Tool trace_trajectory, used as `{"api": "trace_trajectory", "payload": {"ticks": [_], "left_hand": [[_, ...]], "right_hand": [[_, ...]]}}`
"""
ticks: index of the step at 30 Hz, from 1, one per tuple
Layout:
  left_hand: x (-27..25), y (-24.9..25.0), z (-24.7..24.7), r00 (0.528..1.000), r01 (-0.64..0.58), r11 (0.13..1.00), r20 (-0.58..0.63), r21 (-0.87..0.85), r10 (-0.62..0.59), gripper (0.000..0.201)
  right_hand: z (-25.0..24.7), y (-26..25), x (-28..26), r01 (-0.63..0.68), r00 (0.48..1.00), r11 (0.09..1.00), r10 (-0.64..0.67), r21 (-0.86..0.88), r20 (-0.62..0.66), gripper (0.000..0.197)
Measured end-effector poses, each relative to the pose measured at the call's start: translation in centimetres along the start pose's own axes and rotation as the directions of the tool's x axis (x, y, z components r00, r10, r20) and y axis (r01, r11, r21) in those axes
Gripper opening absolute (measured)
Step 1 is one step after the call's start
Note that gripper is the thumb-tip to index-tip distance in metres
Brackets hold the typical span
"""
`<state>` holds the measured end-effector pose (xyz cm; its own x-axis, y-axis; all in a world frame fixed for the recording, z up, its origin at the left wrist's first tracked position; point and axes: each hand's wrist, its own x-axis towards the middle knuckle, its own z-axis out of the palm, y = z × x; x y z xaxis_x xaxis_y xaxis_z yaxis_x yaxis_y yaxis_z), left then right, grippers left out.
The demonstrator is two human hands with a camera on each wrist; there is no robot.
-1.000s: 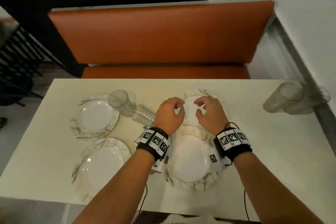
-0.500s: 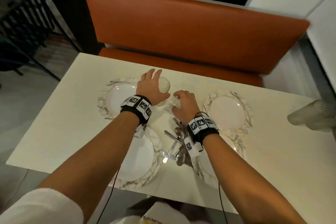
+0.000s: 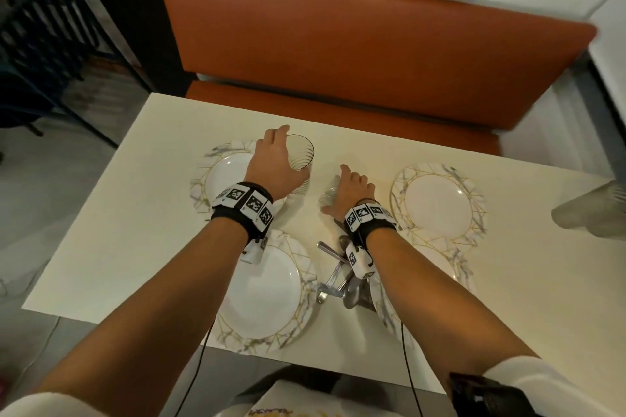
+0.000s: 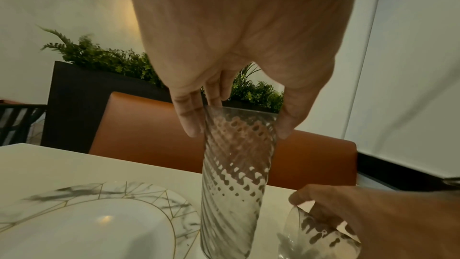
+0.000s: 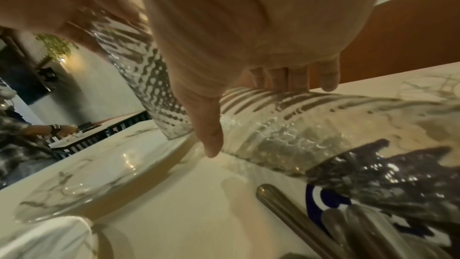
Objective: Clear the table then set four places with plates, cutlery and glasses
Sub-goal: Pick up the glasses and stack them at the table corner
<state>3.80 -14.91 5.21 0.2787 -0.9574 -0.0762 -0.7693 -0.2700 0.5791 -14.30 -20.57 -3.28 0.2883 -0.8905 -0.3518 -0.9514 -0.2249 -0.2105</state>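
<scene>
Plates sit on the pale worktop in two pairs: at the left a far plate and a near plate, both marbled at the rim with thin gold lines. The left hand reaches over the far one and grips an upright ribbed glass near its rim, fingers on one side and thumb on the other, as the left wrist view shows plainly. Just right of it, the right hand curls over a second ribbed glass lying on its side on the worktop, thumb along one flank and fingers over the top. Nearer the front edge, under that wrist, a heap of cutlery lies between the near plates. Further right another far plate rests on its own, with a fourth plate partly hidden by the right forearm. At the far right edge more glasses show only as a blur. An orange bench runs behind the worktop.
</scene>
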Motion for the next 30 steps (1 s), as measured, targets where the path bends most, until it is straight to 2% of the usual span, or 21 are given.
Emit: {"api": "trace_trajectory", "payload": {"ticks": [3, 5, 9, 14, 17, 20, 23, 27, 30], "left_hand": [[-0.2, 0.2, -0.7, 1.000, 0.010, 1.000, -0.024, -0.023, -0.011, 0.093], [0.0, 0.8, -0.8, 0.999, 0.014, 0.997, -0.044, -0.070, -0.018, 0.091], [0.7, 3.8, -0.2, 0.999, 0.012, 0.990, -0.048, -0.142, -0.018, 0.092], [1.6, 10.0, 3.0, 0.998, -0.070, 0.989, -0.010, -0.129, 0.069, 0.094], [1.5, 14.9, 6.3, 0.990, -0.127, 0.981, 0.037, -0.143, 0.134, 0.097], [0.8, 20.9, 10.7, 0.969, -0.201, 0.968, 0.112, -0.152, 0.219, 0.100], [-0.3, 26.9, 15.6, 0.944, -0.240, 0.957, 0.191, -0.164, 0.270, 0.101], [-2.4, 34.4, 22.5, 0.901, -0.251, 0.948, 0.312, -0.193, 0.302, 0.096], [-4.3, 39.1, 27.3, 0.878, -0.231, 0.949, 0.374, -0.215, 0.298, 0.093]], "right_hand": [[-0.1, 0.4, 0.4, 0.032, 0.999, 0.999, -0.032, 0.037, 0.012, 0.093], [-1.0, 0.9, 0.1, 0.058, 0.998, 0.994, -0.058, 0.093, -0.004, 0.094], [-4.6, 3.5, -1.8, 0.108, 0.986, 0.929, -0.054, 0.354, -0.159, 0.101], [-8.4, 10.5, -5.0, 0.125, 0.945, 0.793, 0.088, 0.596, -0.315, 0.103], [-9.7, 16.0, -7.5, 0.117, 0.901, 0.762, 0.188, 0.636, -0.391, 0.099], [-10.2, 22.9, -10.2, 0.046, 0.841, 0.746, 0.330, 0.664, -0.428, 0.097], [-10.1, 30.0, -12.7, -0.066, 0.774, 0.705, 0.482, 0.706, -0.410, 0.099], [-9.8, 39.2, -15.9, -0.233, 0.686, 0.670, 0.627, 0.704, -0.370, 0.095], [-9.3, 45.0, -17.6, -0.319, 0.652, 0.638, 0.685, 0.701, -0.327, 0.098]]}}
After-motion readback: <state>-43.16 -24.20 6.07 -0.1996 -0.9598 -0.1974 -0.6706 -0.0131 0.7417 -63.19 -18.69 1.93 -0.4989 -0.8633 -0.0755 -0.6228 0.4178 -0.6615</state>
